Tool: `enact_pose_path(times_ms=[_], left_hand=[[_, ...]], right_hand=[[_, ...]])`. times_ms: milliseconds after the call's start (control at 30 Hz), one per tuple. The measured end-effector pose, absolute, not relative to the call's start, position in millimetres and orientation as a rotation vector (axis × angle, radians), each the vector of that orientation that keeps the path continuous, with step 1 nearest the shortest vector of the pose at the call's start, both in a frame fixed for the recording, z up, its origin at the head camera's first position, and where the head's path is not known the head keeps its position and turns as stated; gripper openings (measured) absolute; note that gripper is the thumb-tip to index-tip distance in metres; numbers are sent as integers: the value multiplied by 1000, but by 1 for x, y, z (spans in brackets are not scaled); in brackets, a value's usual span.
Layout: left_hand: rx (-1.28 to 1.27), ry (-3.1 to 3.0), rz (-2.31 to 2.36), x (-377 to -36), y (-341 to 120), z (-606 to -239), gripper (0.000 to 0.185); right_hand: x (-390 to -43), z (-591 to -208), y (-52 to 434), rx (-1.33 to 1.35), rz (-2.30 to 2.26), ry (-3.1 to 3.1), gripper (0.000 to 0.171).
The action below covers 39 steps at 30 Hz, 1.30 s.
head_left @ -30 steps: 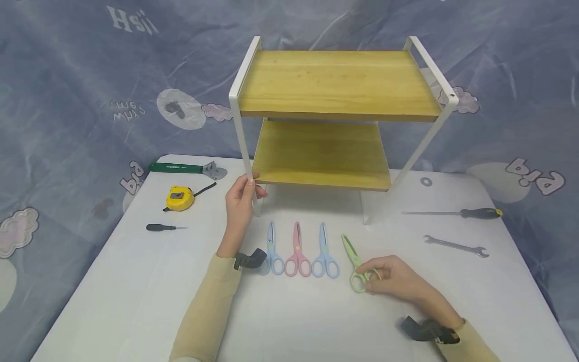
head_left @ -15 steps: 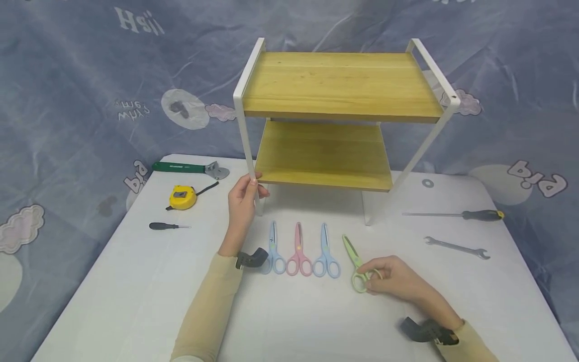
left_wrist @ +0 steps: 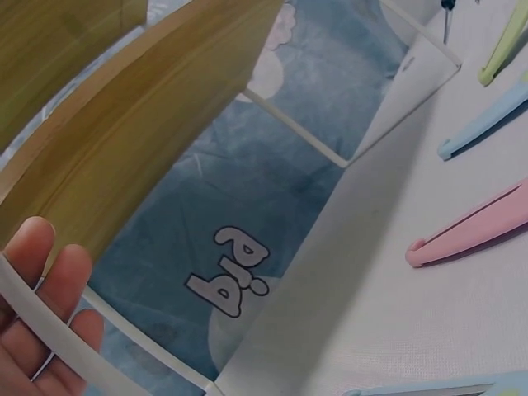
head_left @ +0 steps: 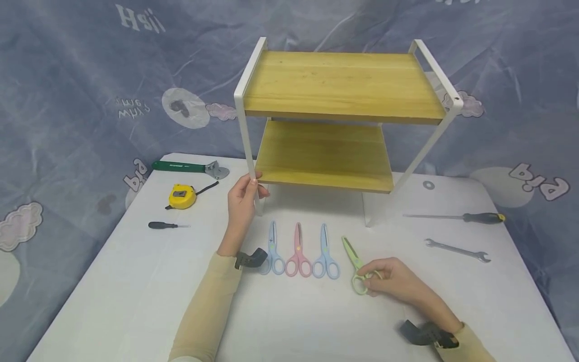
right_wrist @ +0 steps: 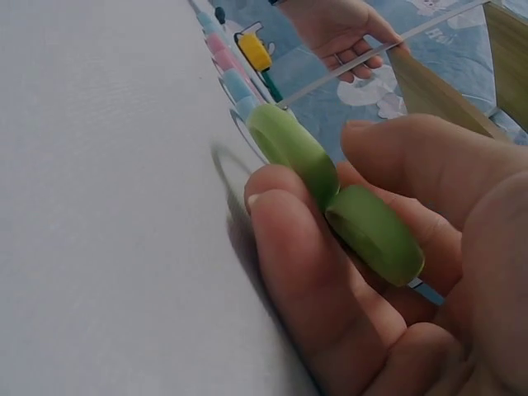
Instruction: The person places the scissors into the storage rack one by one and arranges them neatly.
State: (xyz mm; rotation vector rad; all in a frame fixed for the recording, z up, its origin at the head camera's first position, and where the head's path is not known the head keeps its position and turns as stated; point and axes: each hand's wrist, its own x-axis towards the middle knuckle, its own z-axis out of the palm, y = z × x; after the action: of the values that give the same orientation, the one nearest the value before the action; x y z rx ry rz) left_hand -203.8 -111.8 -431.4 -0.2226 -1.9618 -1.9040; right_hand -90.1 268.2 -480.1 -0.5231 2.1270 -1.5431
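Observation:
A two-tier shelf with wooden boards (head_left: 344,85) and a white metal frame stands at the back of the table. My left hand (head_left: 242,198) grips its front left leg (head_left: 246,141) at the height of the lower board (head_left: 323,153); fingers (left_wrist: 64,280) curl round the leg in the left wrist view. At the front right, my right hand (head_left: 391,279) holds green scissors (head_left: 352,251) by their handles, pinched between thumb and fingers. The right wrist view shows the green handle loops (right_wrist: 375,235) close over the white surface. To their left lie blue scissors (head_left: 325,251), pink scissors (head_left: 298,251) and other blue scissors (head_left: 273,249).
On the left lie an adjustable wrench (head_left: 190,167), a yellow tape measure (head_left: 182,196) and a small screwdriver (head_left: 163,225). On the right are a washer (head_left: 428,185), a long screwdriver (head_left: 481,217) and an open-end wrench (head_left: 458,250). A printed cloth (head_left: 81,100) hangs behind the table (head_left: 113,301).
The head view has shifted slightly. Both hands keep their holds, the left on the shelf leg and the right on the green scissors, with hardly any movement.

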Motion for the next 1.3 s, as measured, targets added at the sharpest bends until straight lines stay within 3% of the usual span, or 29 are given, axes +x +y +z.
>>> enact_pose_path(times_ms=[867,1300], left_hand=[[-272,-1955,-1860,-204,-113,-429,29],[-217,-1991,-1881,-204,-111,-432,29]], right_hand=[[-88,-481,268,-591,-1540,2168,24],[-83,-478,269,-554,-1341,2475,38]])
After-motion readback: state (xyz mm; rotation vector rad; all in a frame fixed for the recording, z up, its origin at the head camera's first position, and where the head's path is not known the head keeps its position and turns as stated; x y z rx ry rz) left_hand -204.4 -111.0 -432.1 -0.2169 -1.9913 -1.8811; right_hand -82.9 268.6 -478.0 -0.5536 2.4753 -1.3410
